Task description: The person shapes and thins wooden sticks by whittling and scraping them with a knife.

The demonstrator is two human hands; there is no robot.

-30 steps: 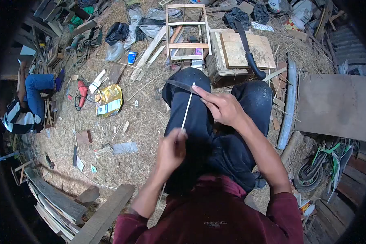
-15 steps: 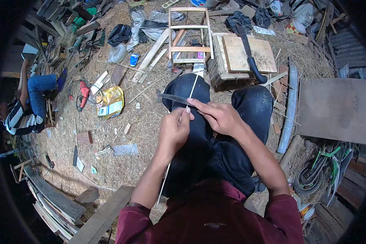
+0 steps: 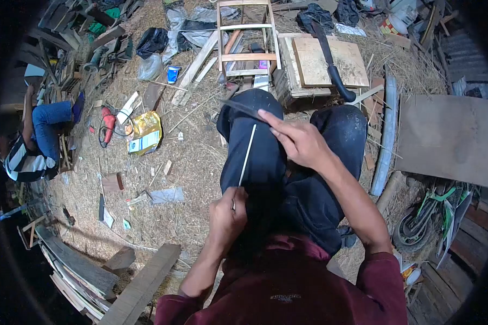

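A thin pale strip [image 3: 248,154] runs up from my left hand [image 3: 228,213], whose fingers are closed around it, over the left thigh of my dark trousers. Above the left knee, my right hand [image 3: 301,142] grips a knife, its handle hidden in the palm and its dark blade [image 3: 241,108] pointing up and left. The index finger lies along the blade. The strip's upper end is just below the blade, with a small gap between them.
Ahead are a wooden frame [image 3: 248,57] and a wooden box [image 3: 331,62] with a black-handled machete [image 3: 333,70] on top. At left lie a red power tool [image 3: 108,125] and a yellow packet [image 3: 145,132]; a person [image 3: 38,135] sits beyond. A motorbike [image 3: 431,216] is at right.
My left hand has gone up the strip to the blade, then back down toward my lap with it. The strip's top end has dropped below the blade. The knife has tilted slightly.
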